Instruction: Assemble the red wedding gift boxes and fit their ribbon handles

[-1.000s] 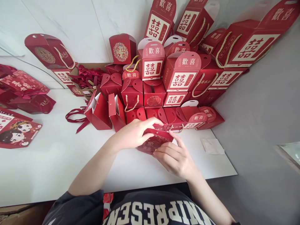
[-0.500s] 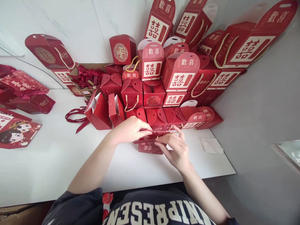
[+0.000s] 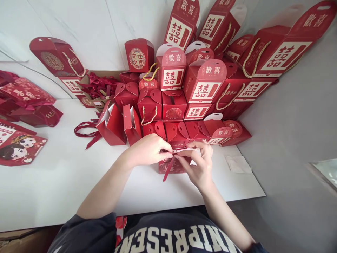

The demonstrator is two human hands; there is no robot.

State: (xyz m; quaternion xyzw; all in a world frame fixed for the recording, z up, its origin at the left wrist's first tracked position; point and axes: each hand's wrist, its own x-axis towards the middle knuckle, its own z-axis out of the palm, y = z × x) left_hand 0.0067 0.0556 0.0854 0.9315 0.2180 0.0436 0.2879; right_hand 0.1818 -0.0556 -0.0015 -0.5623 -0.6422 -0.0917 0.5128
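Note:
A small red gift box (image 3: 181, 169) with pale printed flowers stands on the white table before me, its upper part largely covered by my fingers. My left hand (image 3: 149, 149) is closed, thumb and forefinger pinching the box's top edge from the left. From that top edge a dark red ribbon (image 3: 168, 170) hangs down across the front. My right hand (image 3: 198, 160) pinches the ribbon at the top with thumb and forefinger, the other fingers curled behind. Both hands' fingertips nearly meet there.
Stacked red gift boxes (image 3: 175, 130) rise right behind my hands. Two narrow red boxes (image 3: 112, 126) and a loose ribbon loop (image 3: 86, 130) lie left of them. A carton of ribbons (image 3: 102, 84) stands farther back. A white tissue (image 3: 239, 164) lies near the grey wall (image 3: 295, 133).
My fingertips have come together over the top of the box. A ribbon end now hangs down its front. My left hand has shifted slightly right and down.

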